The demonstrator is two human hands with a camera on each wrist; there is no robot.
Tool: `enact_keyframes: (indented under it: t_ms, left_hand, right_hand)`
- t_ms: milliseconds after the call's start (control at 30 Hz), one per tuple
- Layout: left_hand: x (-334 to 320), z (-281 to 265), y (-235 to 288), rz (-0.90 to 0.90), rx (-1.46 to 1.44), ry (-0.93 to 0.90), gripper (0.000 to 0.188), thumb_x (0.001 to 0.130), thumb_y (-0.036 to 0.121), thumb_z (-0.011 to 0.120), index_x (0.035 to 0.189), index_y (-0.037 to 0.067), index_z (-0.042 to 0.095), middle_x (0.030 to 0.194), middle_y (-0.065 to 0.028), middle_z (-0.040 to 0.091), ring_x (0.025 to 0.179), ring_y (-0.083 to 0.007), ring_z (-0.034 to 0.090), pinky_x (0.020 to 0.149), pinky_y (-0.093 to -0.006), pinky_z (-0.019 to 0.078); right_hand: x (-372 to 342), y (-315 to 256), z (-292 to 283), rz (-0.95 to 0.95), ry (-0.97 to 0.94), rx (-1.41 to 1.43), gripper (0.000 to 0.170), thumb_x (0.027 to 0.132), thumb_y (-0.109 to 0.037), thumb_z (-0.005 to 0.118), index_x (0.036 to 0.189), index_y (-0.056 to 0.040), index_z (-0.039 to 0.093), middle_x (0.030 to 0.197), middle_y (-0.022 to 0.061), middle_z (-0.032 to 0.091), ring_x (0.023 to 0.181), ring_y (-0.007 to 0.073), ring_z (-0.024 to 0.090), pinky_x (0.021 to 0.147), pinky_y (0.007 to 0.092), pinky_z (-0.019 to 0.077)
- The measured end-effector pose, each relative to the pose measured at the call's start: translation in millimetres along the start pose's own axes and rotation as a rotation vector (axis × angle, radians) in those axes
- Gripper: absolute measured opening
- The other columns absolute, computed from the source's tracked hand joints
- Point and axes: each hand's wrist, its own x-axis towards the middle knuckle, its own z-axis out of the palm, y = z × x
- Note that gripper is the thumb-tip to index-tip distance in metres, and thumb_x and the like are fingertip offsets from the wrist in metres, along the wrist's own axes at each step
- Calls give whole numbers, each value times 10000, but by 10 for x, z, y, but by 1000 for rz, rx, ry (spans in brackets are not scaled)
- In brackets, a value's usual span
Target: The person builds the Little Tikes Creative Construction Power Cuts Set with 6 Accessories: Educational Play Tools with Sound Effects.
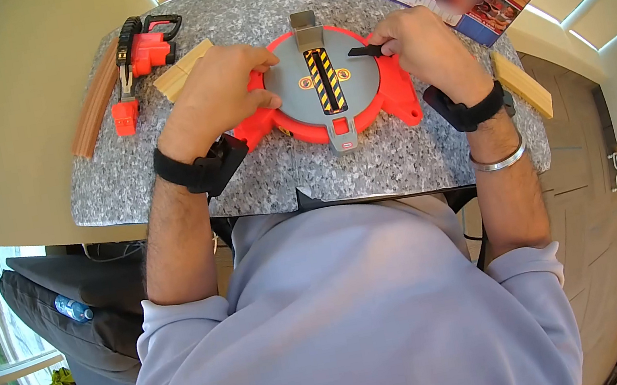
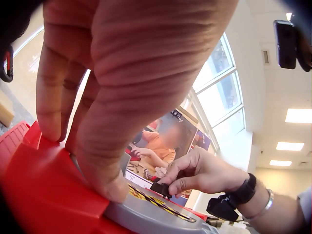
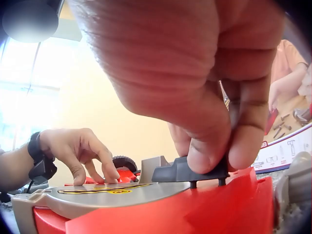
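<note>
A red toy saw base [image 1: 398, 92] with a round grey top [image 1: 292, 93] lies in front of me on the table. Yellow-and-black stripes edge the slot across its middle, and a grey upright bracket [image 1: 308, 33] rises at the far end. My left hand [image 1: 214, 90] rests on the base's left side, thumb on the grey top and fingers spread downward. Between thumb and fingers my right hand [image 1: 427, 46] pinches a small black plastic part [image 3: 168, 171]. Two short pegs point down from this part, right at the base's right side.
A red-and-black toy chainsaw [image 1: 147, 50] and brown wood-look strips [image 1: 96, 101] lie at the left. Pale strips lie behind my left hand and at the table's right edge [image 1: 523, 85]. A large picture box [image 1: 481, 29] stands at the back right of the speckled table [image 1: 128, 186].
</note>
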Motion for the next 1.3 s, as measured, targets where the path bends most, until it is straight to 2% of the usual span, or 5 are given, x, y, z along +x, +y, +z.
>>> enact_keyframes:
  t_ms: [600, 733, 833, 1067, 1300]
  left_hand:
    - [-34, -98, 59, -7, 31, -8, 475, 778, 29, 891, 1231, 3, 749, 1120, -150, 805, 1102, -265, 770, 947, -368, 618]
    - [-99, -311, -189, -102, -236, -77, 416, 899, -1, 807, 1306, -14, 719, 1124, -136, 801, 1072, -210, 769, 911, -341, 627]
    - [-205, -457, -373, -254, -241, 80, 364, 941, -13, 758, 1303, -20, 723, 1134, -126, 808, 1021, -189, 778, 904, -320, 616]
    - [-333, -416, -860, -302, -209, 42, 295, 884, -57, 770, 1176, -12, 776, 1040, -144, 819, 914, -212, 802, 801, -327, 610]
    - [-239, -143, -955, -320, -7, -24, 341, 774, -4, 845, 1110, 1, 792, 990, -161, 821, 936, -284, 805, 865, -384, 627]
  right_hand:
    - [8, -89, 218, -43, 139, -346, 162, 882, -100, 633, 830, -11, 757, 804, 241, 722, 808, 435, 742, 709, 531, 604]
    - [-36, -171, 164, -2, 142, -262, 180, 894, -90, 609, 834, -10, 758, 819, 232, 720, 813, 424, 744, 723, 519, 606]
    - [-78, -107, 154, -10, 153, -211, 163, 883, -69, 611, 863, -13, 762, 841, 220, 718, 829, 424, 735, 768, 518, 602]
    - [-133, -91, 144, -30, 107, -38, 114, 838, 27, 648, 898, 32, 745, 869, 223, 696, 867, 429, 696, 806, 508, 562]
    - [-188, -257, 14, 52, 67, -38, 131, 856, 3, 755, 983, 38, 759, 956, 221, 712, 942, 432, 697, 874, 508, 559]
